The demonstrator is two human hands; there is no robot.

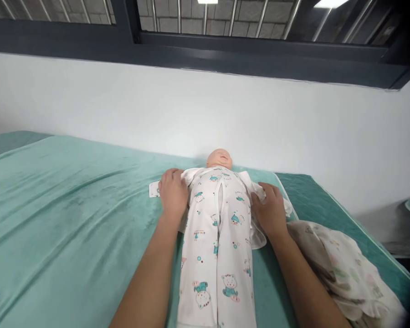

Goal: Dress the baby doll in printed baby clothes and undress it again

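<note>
A baby doll (219, 158) lies on its back, head toward the wall. White baby trousers (200, 255) printed with bears stretch from its chest toward me; whether they are worn or laid on top, I cannot tell. Beneath them, a white top's sleeves spread to both sides. My left hand (173, 191) is closed around the left sleeve, whose cuff (154, 189) pokes out past the fingers. On the other side, my right hand (269, 207) has its fingers curled on the right sleeve (259, 190). The doll's arms are hidden.
A light green blanket (71, 218), wrinkled at left, covers the bed. At right lies a crumpled white printed cloth (348, 269), close to my right forearm. Darker green bedding (304, 196) shows beyond it. A white wall (150, 105) and dark window frame (225, 59) stand behind.
</note>
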